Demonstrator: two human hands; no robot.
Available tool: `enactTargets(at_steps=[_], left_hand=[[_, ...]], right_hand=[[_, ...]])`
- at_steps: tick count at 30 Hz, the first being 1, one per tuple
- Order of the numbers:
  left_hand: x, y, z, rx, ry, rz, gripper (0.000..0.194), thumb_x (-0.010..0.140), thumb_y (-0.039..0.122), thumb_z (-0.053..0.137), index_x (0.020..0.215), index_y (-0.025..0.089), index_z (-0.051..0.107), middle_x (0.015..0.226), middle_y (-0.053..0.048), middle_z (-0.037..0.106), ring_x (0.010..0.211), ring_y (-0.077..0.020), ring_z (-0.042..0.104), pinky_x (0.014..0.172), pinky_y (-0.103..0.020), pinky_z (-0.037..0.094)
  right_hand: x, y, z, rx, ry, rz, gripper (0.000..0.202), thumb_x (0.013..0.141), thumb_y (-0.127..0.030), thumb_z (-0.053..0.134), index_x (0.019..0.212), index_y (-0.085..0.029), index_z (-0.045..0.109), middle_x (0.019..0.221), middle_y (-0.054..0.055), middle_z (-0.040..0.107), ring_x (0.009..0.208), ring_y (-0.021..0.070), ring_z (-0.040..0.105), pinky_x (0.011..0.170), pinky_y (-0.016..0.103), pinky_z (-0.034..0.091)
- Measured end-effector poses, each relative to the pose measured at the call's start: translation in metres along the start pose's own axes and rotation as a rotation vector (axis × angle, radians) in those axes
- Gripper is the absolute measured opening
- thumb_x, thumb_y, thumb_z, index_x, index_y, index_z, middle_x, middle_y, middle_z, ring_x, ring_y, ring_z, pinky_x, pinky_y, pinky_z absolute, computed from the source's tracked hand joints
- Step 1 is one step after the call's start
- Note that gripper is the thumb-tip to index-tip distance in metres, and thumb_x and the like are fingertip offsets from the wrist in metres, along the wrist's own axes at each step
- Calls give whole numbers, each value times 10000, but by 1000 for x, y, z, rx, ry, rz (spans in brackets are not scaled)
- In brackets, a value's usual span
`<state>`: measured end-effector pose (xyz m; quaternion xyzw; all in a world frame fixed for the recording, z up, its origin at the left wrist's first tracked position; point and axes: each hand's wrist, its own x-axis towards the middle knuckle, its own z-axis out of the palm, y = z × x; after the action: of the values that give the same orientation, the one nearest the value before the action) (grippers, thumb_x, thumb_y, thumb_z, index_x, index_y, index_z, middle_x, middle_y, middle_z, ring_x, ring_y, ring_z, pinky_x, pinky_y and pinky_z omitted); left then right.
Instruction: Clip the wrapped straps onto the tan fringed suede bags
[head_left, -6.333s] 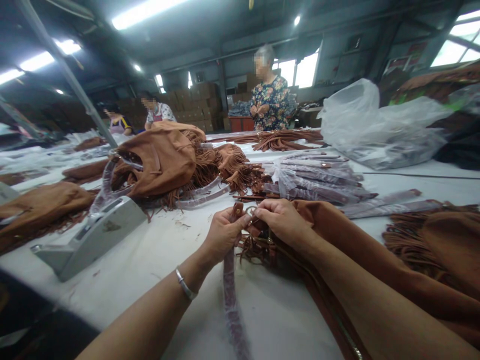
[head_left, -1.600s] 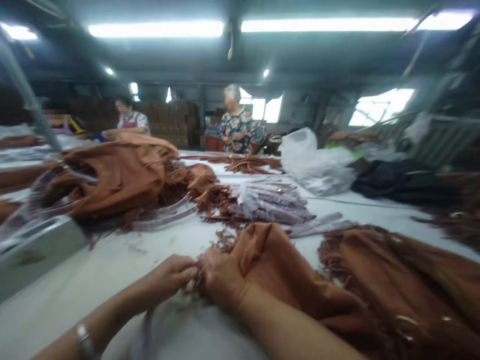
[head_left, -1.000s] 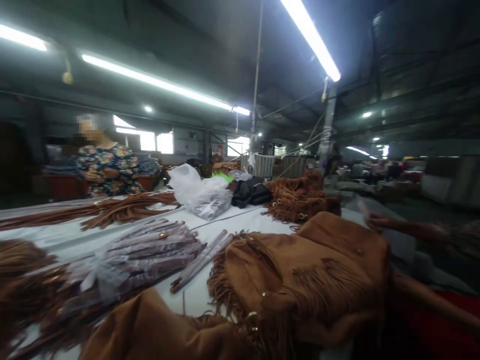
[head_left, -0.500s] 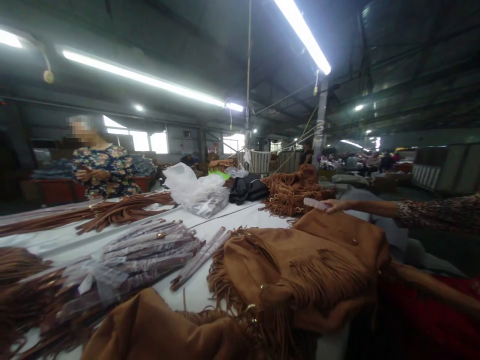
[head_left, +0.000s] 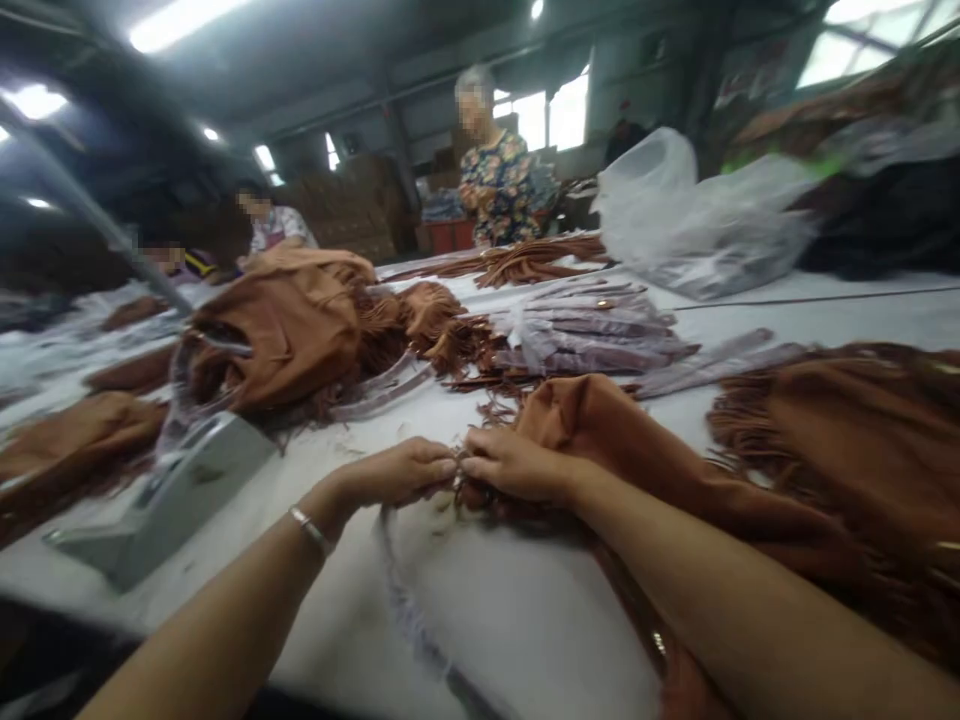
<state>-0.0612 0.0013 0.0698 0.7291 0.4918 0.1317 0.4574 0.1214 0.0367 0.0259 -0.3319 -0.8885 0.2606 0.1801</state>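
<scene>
My left hand and my right hand meet fingertip to fingertip low over the white table, both closed. From my left hand hangs a strap in crinkled clear plastic, curving down toward the front edge. My right hand grips the edge of a brown fringed suede bag, which spreads to the right beneath my right forearm. Small metal fittings glint between the fingers, but blur and the fingers hide how strap and bag meet there.
A grey angular stand is left of my left hand. Beyond lie another brown bag, plastic-wrapped straps and a white plastic bag. More brown suede lies right. A person in a floral top stands across the table; others are farther left.
The view has swung left and down. Both my hands now show, closed at the bag's edge with the strap. The patterned sleeve and hand at the right are out of view.
</scene>
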Motion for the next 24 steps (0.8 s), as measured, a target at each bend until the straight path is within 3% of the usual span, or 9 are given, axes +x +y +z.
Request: enactTargets(at_steps=[3, 5, 7, 9, 13, 20, 22, 24], left_hand=[[2, -6, -9, -24, 28, -79, 280, 867, 324, 507, 1072, 138, 544, 1026, -67, 579, 849, -161, 580, 714, -336, 512], [11, -4, -12, -40, 26, -82, 258, 844, 339, 538, 980, 124, 581, 840, -39, 597, 671, -118, 558, 575, -254, 486], [20, 1, -17, -39, -25, -82, 243, 792, 355, 597, 836, 117, 609, 604, 8, 528, 478, -71, 438, 419, -185, 364], [26, 5, -22, -23, -110, -79, 263, 745, 372, 636, 709, 114, 597, 489, 40, 432, 399, -46, 325, 360, -171, 255], [30, 1, -19, -48, -199, -52, 352, 779, 455, 556, 684, 116, 559, 513, 48, 403, 383, -37, 312, 345, -162, 242], [22, -15, 18, -156, 43, -16, 381, 854, 489, 383, 800, 135, 515, 593, 43, 434, 336, -39, 328, 307, -172, 239], [19, -10, 19, -116, 60, -25, 337, 847, 457, 404, 799, 150, 534, 577, 41, 452, 354, -53, 342, 322, -179, 258], [13, -2, 15, -47, 49, 9, 241, 779, 393, 539, 744, 158, 578, 558, 30, 497, 405, -72, 392, 362, -179, 303]], right_hand=[[7, 6, 2, -23, -22, -83, 230, 918, -254, 373, 814, -134, 540, 734, 23, 559, 646, 102, 490, 590, 209, 361], [0, 7, -1, -82, -19, -92, 275, 931, -279, 334, 799, -139, 530, 708, 23, 546, 617, 103, 466, 577, 211, 335], [-4, 6, -2, -112, 0, -84, 279, 929, -282, 332, 780, -143, 523, 698, 23, 543, 609, 105, 462, 573, 211, 326], [-3, 7, 0, -106, 97, -47, 269, 924, -268, 334, 764, -146, 513, 707, 25, 544, 623, 109, 470, 592, 213, 332], [2, 8, 7, -26, 289, 26, 244, 904, -251, 355, 728, -160, 499, 690, 21, 537, 660, 124, 496, 635, 220, 355], [2, 8, 16, 79, 381, 44, 245, 892, -254, 345, 700, -170, 472, 669, 20, 516, 654, 128, 482, 641, 231, 361], [2, 7, 14, 74, 330, -2, 265, 893, -259, 338, 679, -168, 468, 654, 24, 517, 642, 128, 480, 624, 231, 362], [-3, 2, 9, 39, 240, -64, 277, 888, -271, 357, 665, -169, 486, 650, 16, 548, 628, 116, 495, 594, 210, 366]])
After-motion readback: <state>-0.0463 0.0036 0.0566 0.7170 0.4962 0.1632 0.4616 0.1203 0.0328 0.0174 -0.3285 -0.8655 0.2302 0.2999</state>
